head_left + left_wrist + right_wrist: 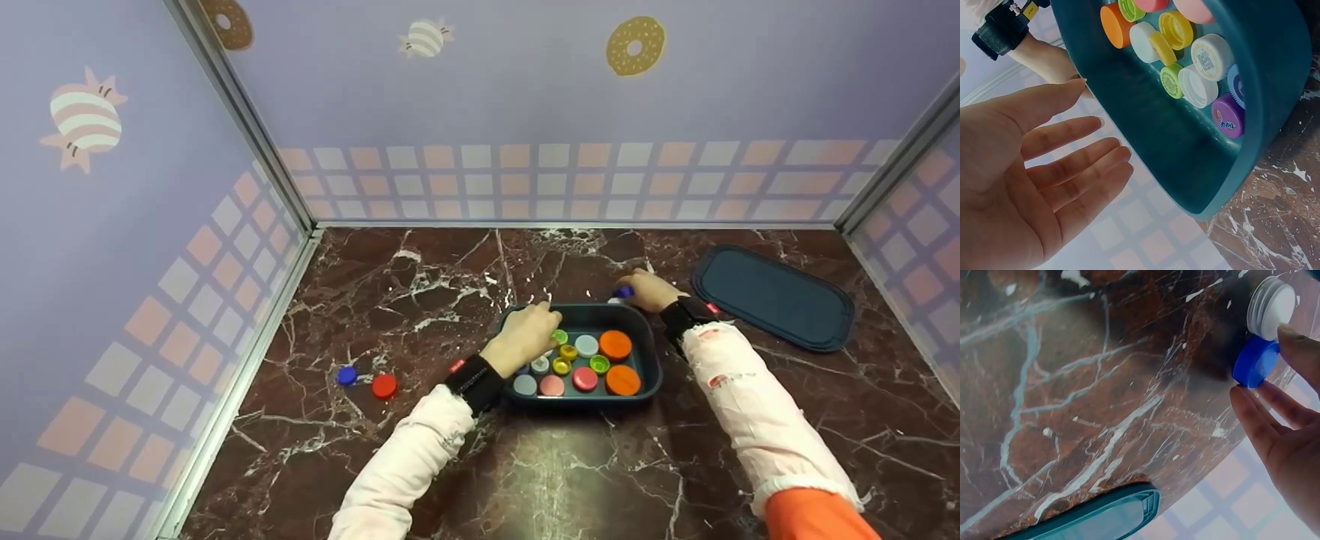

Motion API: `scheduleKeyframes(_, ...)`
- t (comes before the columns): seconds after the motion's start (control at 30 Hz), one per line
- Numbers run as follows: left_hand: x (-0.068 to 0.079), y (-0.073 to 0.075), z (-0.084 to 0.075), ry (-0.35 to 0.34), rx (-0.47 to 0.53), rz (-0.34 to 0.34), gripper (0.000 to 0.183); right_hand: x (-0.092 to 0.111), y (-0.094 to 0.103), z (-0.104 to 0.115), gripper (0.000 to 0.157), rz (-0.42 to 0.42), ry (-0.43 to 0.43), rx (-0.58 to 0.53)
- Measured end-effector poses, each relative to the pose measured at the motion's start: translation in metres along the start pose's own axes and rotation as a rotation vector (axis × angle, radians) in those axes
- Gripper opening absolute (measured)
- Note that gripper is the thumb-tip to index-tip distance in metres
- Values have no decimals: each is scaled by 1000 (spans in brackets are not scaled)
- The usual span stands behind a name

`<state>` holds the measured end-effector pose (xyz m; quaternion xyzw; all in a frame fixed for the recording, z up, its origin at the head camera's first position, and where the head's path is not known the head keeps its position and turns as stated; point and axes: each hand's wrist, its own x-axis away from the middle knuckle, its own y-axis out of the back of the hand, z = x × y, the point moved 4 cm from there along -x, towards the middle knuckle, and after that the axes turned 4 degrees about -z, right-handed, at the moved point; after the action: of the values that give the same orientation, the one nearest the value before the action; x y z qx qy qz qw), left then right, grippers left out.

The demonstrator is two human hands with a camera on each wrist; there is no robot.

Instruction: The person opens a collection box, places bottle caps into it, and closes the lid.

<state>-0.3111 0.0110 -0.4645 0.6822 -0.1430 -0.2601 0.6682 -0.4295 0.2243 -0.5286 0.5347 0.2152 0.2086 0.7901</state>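
A dark teal box [645, 334] holds several bottle caps in orange, pink, green, yellow, white and other colours. My left hand [529, 334] is over the box's left side; the left wrist view shows its fingers slightly bent near the rim, with nothing in them. A purple cap [1228, 116] lies at one end inside the box. Beyond the far right corner, my right hand [651, 291] pinches a blue bottle cap [1255, 361] between thumb and fingertips. A white cap [1271, 308] sits right beside the blue one, close to the thumb tip.
Left of the box, a small blue cap [346, 376] and a red cap [385, 386] lie on the marbled tabletop [420, 300]. A flat teal lid [776, 298] lies at the right. Patterned panels [480, 112] enclose the back and sides.
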Motion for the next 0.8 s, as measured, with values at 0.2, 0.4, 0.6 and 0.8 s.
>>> scheduleKeyframes(0.2, 2, 0, 2, -6, 12, -12, 20, 4, -1, -5, 30, -8, 21, 3)
scheduleKeyframes(0.4, 4, 0, 8, 10, 36, -12, 21, 12, 0, -12, 41, 23, -97, 13)
scheduleKeyframes(0.6, 6, 0, 15, 33, 44, -6, 22, 20, 3, -17, 44, 26, -134, 2)
scheduleKeyframes(0.8, 9, 1, 24, 62, 66, 1, 22, 24, 10, -23, 34, 23, -173, -19)
